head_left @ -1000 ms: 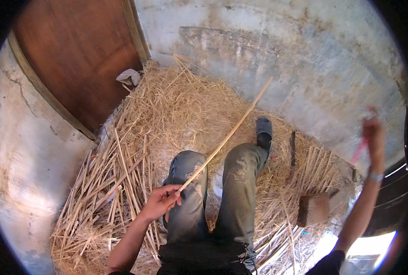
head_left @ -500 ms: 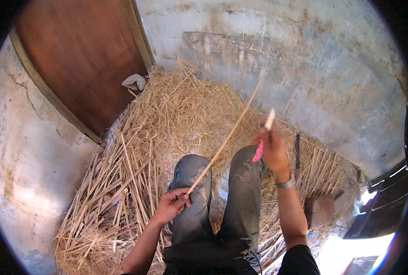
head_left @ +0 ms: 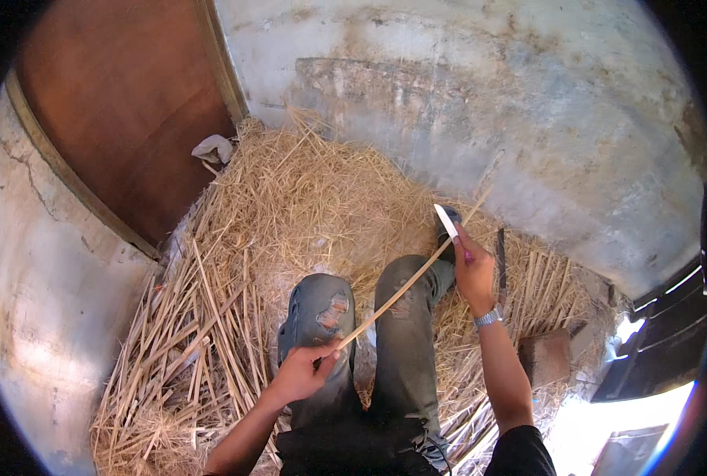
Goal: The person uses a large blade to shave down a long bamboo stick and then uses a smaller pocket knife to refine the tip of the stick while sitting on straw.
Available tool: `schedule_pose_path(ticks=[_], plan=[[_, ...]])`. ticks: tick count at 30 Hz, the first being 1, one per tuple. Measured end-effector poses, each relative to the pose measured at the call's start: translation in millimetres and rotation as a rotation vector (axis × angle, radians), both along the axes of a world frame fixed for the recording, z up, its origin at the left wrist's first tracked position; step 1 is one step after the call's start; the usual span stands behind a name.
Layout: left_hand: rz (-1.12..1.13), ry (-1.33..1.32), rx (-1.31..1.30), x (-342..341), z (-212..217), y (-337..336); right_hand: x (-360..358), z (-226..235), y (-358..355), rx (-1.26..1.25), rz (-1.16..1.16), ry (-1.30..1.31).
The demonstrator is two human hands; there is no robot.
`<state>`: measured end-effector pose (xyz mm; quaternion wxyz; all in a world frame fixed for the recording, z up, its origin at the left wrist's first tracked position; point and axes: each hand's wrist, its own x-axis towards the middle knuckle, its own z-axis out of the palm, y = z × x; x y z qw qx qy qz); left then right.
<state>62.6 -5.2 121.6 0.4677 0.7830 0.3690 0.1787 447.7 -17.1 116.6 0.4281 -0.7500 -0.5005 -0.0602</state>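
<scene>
Tan stick, white-bladed knife, pink handle; golden straw, grey jeans, red-brown door, blotched grey-white wall

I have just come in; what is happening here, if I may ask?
A person's left hand holds the near end of a thin stick that slants over the legs. The right hand grips a knife, its pale blade close to the stick's farther part; whether they touch is unclear. Straw and pale strips lie around the legs.

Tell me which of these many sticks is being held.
The long pale stick slanting over the right knee: the left hand grips its near end, while the others lie piled below.
</scene>
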Motion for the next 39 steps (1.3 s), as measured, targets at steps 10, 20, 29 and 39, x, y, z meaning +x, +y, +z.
schedule_pose_path(ticks=[10, 20, 29, 39], plan=[[0.015, 0.089, -0.059, 4.3, -19.7, 1.7, -87.8, -32.5, -21.2, 0.053, 0.368, 0.127], [0.133, -0.264, -0.302, 13.6, -21.0, 3.7, -99.7, 40.4, -19.2, -0.025, 0.494, -0.293], [0.208, -0.539, -0.388, 6.4, 19.5, 15.3, -134.9, 123.9, 55.1, 0.169, 0.648, -0.894], [0.244, -0.607, -0.338, -19.7, 36.6, 16.9, -167.0, 161.4, 67.0, 0.242, 0.696, -1.135]])
